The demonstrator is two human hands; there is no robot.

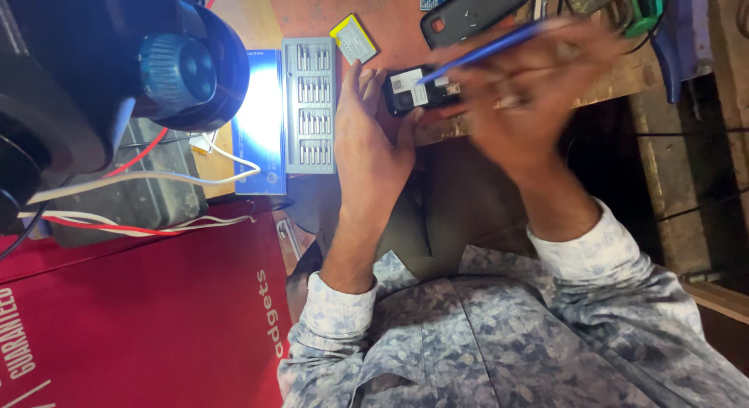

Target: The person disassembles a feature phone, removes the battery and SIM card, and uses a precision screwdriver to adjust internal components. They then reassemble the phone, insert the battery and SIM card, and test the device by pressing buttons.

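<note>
My left hand [373,135] rests on the edge of a wooden bench and steadies a small black phone [412,92] lying open with a white sticker on its inside. My right hand [521,92], blurred by motion, holds a thin blue tool [484,51] whose tip points at the phone. A yellow-edged battery [353,39] lies just beyond the phone.
A grey case of screwdriver bits [310,105] lies open left of my left hand, its blue lid [260,123] beside it. A dark phone back cover [473,12] sits at the far edge. A black lamp or scope head [179,69], wires [148,176] and a red board [140,314] fill the left.
</note>
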